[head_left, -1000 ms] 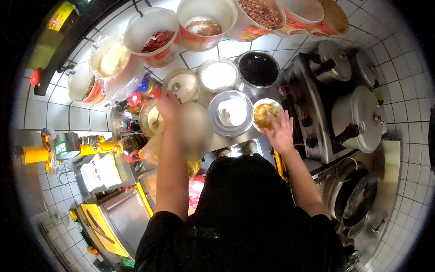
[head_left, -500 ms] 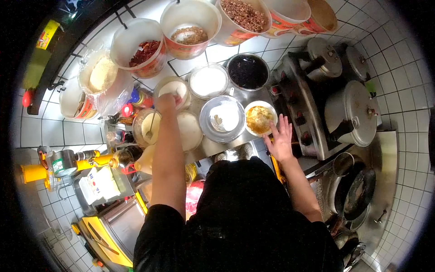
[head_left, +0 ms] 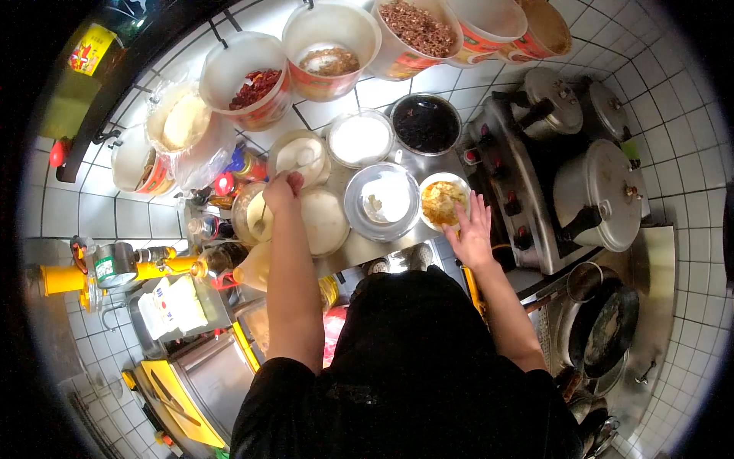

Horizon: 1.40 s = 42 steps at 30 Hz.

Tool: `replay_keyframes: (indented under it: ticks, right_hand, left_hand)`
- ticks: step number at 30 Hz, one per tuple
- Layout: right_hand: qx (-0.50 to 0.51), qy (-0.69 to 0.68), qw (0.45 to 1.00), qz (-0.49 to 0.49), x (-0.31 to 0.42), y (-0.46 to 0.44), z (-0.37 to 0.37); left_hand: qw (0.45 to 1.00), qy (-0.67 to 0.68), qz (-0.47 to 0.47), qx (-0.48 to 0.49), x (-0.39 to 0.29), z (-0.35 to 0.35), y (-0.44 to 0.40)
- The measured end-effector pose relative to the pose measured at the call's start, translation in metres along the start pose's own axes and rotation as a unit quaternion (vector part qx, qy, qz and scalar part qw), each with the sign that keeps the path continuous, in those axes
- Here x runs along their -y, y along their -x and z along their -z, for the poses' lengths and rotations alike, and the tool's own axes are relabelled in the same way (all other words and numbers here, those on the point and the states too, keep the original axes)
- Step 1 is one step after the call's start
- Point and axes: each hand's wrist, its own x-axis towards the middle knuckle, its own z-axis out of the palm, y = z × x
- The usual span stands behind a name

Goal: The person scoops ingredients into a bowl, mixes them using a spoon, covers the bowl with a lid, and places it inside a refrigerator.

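My left hand (head_left: 283, 190) is closed, its fingers curled in front of the seasoning containers; what they hold, if anything, is hidden. Beneath its wrist, a spoon (head_left: 259, 227) rests in a clear container (head_left: 239, 208) of pale seasoning. Just beyond the fingers, another round container (head_left: 280, 145) holds white powder with a spoon (head_left: 305, 166) in it. My right hand (head_left: 471, 233) lies open with fingers spread, at the right edge of a small white bowl (head_left: 425, 216) of yellow-orange food. Left of that bowl stands a metal bowl (head_left: 354, 222) with white and some greyish contents.
Large tubs (head_left: 287, 76) of dry ingredients line the tiled back wall. A pot of dark contents (head_left: 425, 126) stands behind the white bowl. To the right are a stove (head_left: 514, 191) and pressure cookers (head_left: 600, 195). Bottles (head_left: 218, 260) and a yellow cutting board with knives (head_left: 180, 405) are left.
My left hand has come out of the white-powder container, back toward me, leaving a spoon visible in it. My right hand stays at the white bowl. The whole view has shifted slightly.
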Motion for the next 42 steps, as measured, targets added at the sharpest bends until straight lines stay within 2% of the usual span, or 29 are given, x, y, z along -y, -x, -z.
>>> replay_keyframes:
  ticks: [2,8,11,14,20,23,26,29,35,38,42]
  right_hand:
    - [0.000,0.001,1.000,0.002,0.000,0.000,-0.002]
    - [0.004,-0.004,1.000,0.008,0.001,-0.004,-0.007]
    - [0.008,-0.010,1.000,0.010,0.003,-0.004,-0.008]
    - [0.018,-0.009,1.000,0.003,0.001,-0.004,-0.008]
    - [0.024,-0.008,1.000,-0.001,0.004,-0.004,-0.003]
    - [0.022,-0.009,1.000,0.000,0.002,-0.005,-0.003]
    - [0.017,-0.007,1.000,0.006,0.001,-0.005,-0.006]
    - [0.022,-0.007,1.000,0.006,0.002,-0.006,-0.006]
    - [0.013,-0.008,1.000,0.014,0.004,-0.010,-0.005]
    - [0.016,-0.006,1.000,0.021,0.004,-0.009,-0.006]
    - [0.013,-0.008,1.000,0.018,0.003,-0.010,-0.006]
  left_hand:
    - [1.000,-0.011,-0.009,-0.008,-0.009,-0.004,0.015]
    - [0.996,-0.042,-0.057,0.045,-0.015,0.006,0.010]
    - [0.990,-0.111,-0.076,0.039,-0.014,0.004,0.005]
    - [0.994,-0.087,-0.072,-0.001,-0.017,-0.005,0.015]
    - [0.993,-0.105,-0.057,0.014,-0.010,0.002,0.001]
    - [0.998,-0.036,-0.030,-0.043,-0.008,-0.005,0.010]
    - [0.997,-0.071,-0.037,0.023,-0.003,0.010,0.001]
    - [0.994,-0.092,-0.043,0.031,-0.002,0.015,0.000]
    - [0.999,-0.031,-0.035,0.000,-0.010,0.003,0.016]
    - [0.998,-0.057,-0.021,0.020,-0.001,0.014,0.002]
    - [0.999,-0.022,-0.025,0.002,0.000,0.010,0.005]
